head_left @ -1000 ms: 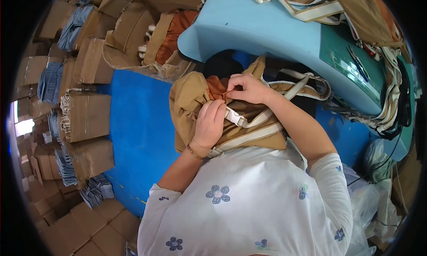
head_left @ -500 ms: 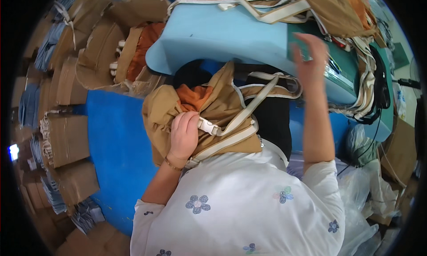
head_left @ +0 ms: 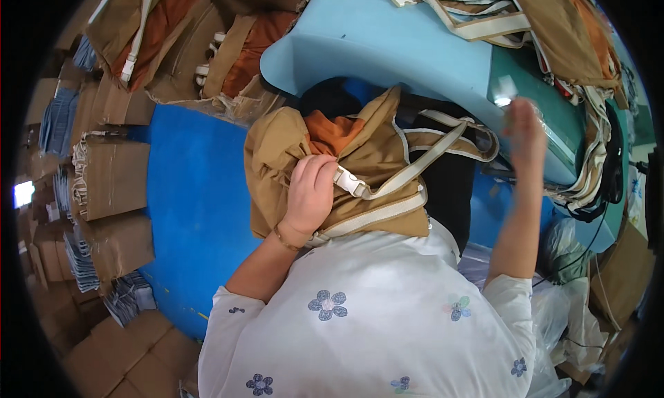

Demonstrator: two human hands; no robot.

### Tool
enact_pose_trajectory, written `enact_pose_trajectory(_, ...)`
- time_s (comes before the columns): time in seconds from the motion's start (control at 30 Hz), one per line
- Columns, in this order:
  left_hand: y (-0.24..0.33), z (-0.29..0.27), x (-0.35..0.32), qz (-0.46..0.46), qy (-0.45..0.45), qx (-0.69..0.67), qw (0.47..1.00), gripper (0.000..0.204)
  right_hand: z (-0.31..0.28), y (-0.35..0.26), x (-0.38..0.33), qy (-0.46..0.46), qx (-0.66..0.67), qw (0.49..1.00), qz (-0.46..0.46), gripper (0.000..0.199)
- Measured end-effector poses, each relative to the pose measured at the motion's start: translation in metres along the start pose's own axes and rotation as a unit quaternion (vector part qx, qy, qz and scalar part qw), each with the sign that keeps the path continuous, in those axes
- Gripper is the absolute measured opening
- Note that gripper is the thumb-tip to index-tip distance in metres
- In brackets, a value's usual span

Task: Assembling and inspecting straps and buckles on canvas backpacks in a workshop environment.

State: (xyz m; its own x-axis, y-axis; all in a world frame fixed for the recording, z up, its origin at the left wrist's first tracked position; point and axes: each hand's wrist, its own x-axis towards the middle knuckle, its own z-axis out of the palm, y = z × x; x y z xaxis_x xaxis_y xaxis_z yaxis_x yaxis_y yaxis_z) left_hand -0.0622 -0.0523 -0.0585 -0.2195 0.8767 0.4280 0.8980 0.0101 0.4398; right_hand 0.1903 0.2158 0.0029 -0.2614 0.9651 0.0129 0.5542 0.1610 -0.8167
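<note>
while left hand [head_left: 309, 194] holds bag [head_left: 377, 161], right hand [head_left: 527, 132] blurs.

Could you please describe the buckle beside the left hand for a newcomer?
Find the tan bag pictured below the pale blue tabletop. Just right of the left hand is a white plastic buckle on a cream strap. Unlike the hanging buckle at upper left, it sits beside a hand.
</note>
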Motion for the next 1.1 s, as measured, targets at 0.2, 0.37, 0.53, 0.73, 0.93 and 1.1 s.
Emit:
enact_pose_trajectory(0.2,-0.002,0.007,0.002,0.002,0.027,-0.03,0.999,0.02,0.09,-0.039,-0.076,-0.23,-0.074,0.941,-0.239,0.036)
enact_pose_trajectory(0.37,0.0,0.006,0.002,-0.007,0.031,-0.03,0.999,0.021,0.123,-0.042,-0.093,-0.238,-0.15,0.895,-0.346,0.036)
enact_pose_trajectory(0.53,-0.001,0.006,0.0,-0.002,0.031,-0.024,0.999,0.022,0.133,-0.043,-0.099,-0.225,-0.2,0.875,-0.38,0.039)
enact_pose_trajectory(0.73,-0.001,0.006,0.001,0.008,0.027,-0.017,0.999,0.022,0.136,-0.04,-0.106,-0.212,-0.229,0.876,-0.368,0.038)
enact_pose_trajectory(0.93,0.0,0.007,0.002,0.019,0.014,-0.009,1.0,0.021,0.136,-0.043,-0.112,-0.225,-0.232,0.881,-0.346,0.035)
enact_pose_trajectory(1.1,0.0,0.008,0.002,0.018,0.015,0.013,1.0,0.019,0.137,-0.042,-0.114,-0.228,-0.237,0.884,-0.333,0.035)
